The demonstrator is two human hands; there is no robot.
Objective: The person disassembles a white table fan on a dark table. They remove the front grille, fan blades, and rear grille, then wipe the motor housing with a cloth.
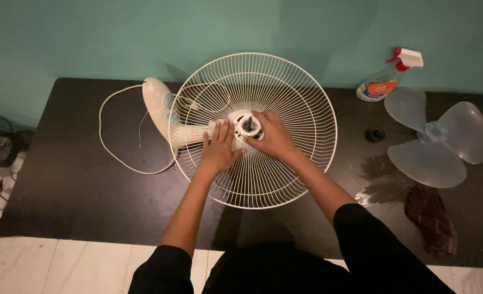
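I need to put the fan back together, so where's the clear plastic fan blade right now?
The clear three-lobed plastic fan blade lies at the right end of the black table, just below the spray bottle and right of the white wire fan guard.

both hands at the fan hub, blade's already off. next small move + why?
Probably turn the white ring at the hub with the right hand while the left hand steadies the grille. The right fingers sit on the ring around the bare shaft, the left lies flat on the wires, and the blade lies apart on the table.
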